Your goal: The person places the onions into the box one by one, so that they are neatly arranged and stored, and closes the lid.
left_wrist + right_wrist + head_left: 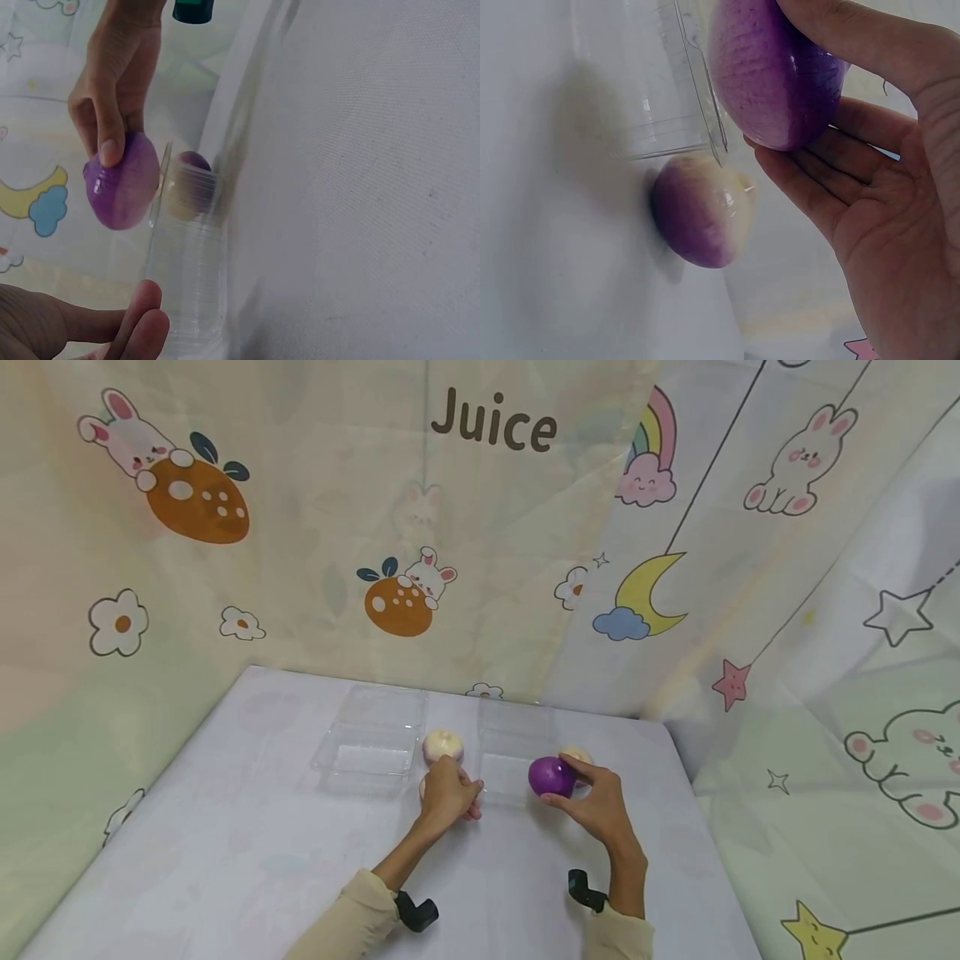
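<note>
In the head view my right hand (600, 802) pinches a glossy purple turnip-like vegetable (551, 776) between thumb and fingers. It is held above the right end of a clear plastic box (504, 777). A second turnip, purple and cream (701, 214), rests on the table beside that box, below my right hand. My left hand (448, 797) is at the box's left front corner, its fingertips (146, 337) close to the clear wall. Whether they grip it I cannot tell. Behind the left hand sits a cream-topped turnip (442, 746); another, beside that hand, is mostly hidden.
Left of the hands stands another clear plastic box (375, 758) with its lid raised behind it. Both boxes lie on a white-covered table (247, 860). A printed cloth (300, 568) hangs behind the table's back edge.
</note>
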`<state>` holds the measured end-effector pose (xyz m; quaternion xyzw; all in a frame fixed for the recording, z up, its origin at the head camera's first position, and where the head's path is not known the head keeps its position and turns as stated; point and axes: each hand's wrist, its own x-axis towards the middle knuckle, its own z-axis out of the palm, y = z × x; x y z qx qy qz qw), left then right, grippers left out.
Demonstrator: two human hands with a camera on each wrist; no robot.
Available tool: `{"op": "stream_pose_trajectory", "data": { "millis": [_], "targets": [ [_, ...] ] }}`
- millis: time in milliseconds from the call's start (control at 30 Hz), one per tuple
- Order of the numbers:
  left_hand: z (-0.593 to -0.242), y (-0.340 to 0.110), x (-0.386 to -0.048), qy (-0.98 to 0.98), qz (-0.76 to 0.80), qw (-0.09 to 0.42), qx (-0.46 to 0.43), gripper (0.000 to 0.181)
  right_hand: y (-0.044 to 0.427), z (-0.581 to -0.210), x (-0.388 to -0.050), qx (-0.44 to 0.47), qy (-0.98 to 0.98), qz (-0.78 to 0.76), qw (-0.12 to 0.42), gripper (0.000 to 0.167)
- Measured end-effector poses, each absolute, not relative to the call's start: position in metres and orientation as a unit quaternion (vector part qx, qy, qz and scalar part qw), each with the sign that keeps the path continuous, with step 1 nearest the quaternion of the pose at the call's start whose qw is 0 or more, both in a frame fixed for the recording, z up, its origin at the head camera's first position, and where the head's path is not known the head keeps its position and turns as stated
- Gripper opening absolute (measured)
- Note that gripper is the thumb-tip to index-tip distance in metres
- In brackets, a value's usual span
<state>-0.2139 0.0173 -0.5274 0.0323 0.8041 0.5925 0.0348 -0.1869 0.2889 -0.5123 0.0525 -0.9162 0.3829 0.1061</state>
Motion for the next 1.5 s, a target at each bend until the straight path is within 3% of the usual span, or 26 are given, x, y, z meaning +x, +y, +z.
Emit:
{"op": "stream_pose_trajectory", "data": {
  "millis": [1500],
  "targets": [
    [-0.529,0.02,-0.213,0.812,0.582,0.014,0.037,0.024,0.273,-0.526,-0.203,0.068,-0.911,0.395,0.097,0.079]
  ]
}}
